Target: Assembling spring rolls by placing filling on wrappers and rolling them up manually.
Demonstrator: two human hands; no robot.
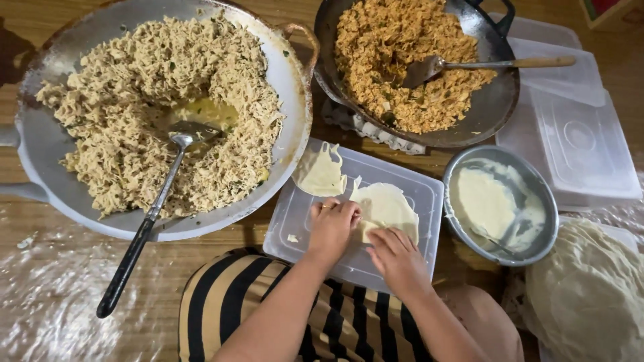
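Folding: both hands press on a pale wrapper (388,209) lying on the clear plastic lid (416,189).
Left hand (333,224): fingers curled down, pinning the wrapper's near-left edge.
Right hand (397,258): fingers bent flat on the near edge, gripping nothing else.
Relation: the wrapper stretches away from both hands, its long axis slanting up-right; the hands look equally close to it.
Second wrapper (320,173): at the lid's far-left corner.
Pale filling pan (295,87): beyond the lid, left.
Dark wok (493,100): beyond the lid, right.
Paste bowl (547,194): right of the lid.

Pale thin wrapper (386,209), flat, half-folded
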